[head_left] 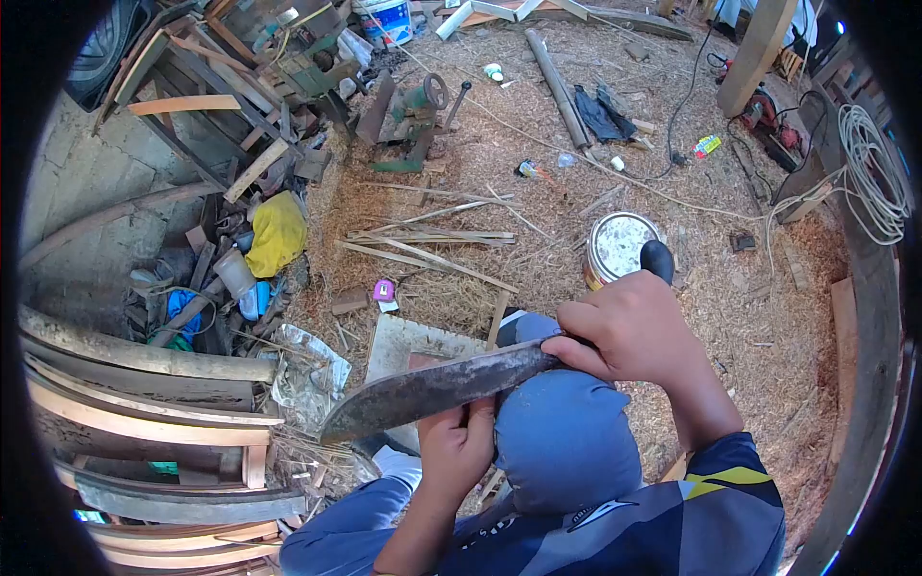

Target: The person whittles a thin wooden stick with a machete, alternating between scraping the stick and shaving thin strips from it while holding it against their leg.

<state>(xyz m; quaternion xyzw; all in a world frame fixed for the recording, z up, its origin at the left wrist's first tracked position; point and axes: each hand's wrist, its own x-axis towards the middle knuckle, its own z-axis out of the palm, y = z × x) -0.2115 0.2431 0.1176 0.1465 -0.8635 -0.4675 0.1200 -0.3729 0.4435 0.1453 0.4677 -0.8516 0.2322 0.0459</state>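
Observation:
A broad, dark machete blade (432,392) lies across the view above the person's knees, its wide tip pointing left. At the blade's right end, my right hand (629,326) is wrapped round the handle, of which only the dark end shows. Below the middle of the blade is my left hand (456,446), with its fingers bent and partly hidden behind the blade. What the left hand holds, if anything, cannot be made out. Close behind the blade, a flat pale board (413,338) rests on the ground.
Thin wood strips (432,236) and a pink tape measure (384,291) lie on shavings ahead. A round paint-stained can (619,246) stands beyond the right hand. Curved timbers (144,418) stack at left; a wooden post (759,58) and coiled cable (874,173) are at right.

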